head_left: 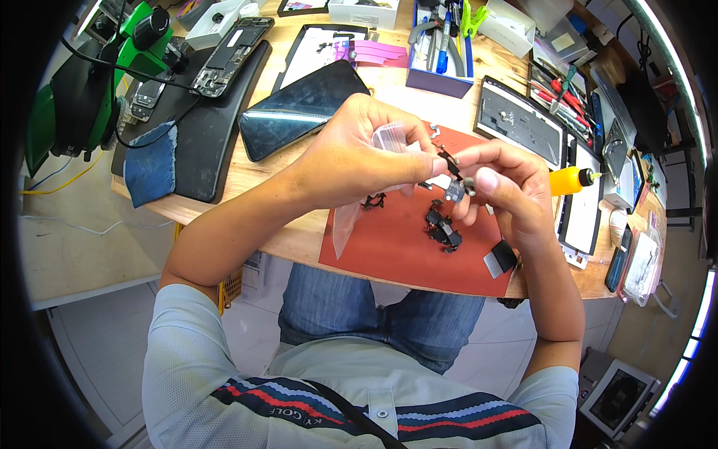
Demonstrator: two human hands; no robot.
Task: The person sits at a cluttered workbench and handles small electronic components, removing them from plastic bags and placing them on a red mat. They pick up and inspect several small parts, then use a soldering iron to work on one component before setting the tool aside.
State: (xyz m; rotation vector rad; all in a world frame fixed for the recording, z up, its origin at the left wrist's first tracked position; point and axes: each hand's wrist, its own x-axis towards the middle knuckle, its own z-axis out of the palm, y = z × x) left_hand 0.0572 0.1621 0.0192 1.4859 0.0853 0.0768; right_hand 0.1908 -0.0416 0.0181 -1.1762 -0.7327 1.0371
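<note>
My left hand [355,157] is closed around a clear plastic bag [346,224], which hangs below the palm and shows above the fingers. Its thumb and fingertips also meet a small black and silver electronic part [454,191]. From the other side, my right hand [516,183] pinches this part, which looks like a phone camera module with a short flex cable. Under the hands is a reddish-brown mat [374,251]. Several black components [443,227] lie on it, with another small black piece [374,200] beside the bag. A small black and grey flat piece [499,259] rests near the mat's right edge.
A dark-screened phone [299,112] lies behind my left forearm. Further left are a black slab [224,142], an opened phone [233,56] and a green device [82,112]. A blue tool box [440,78] stands at the back; a yellow bottle [572,180] is beside my right hand.
</note>
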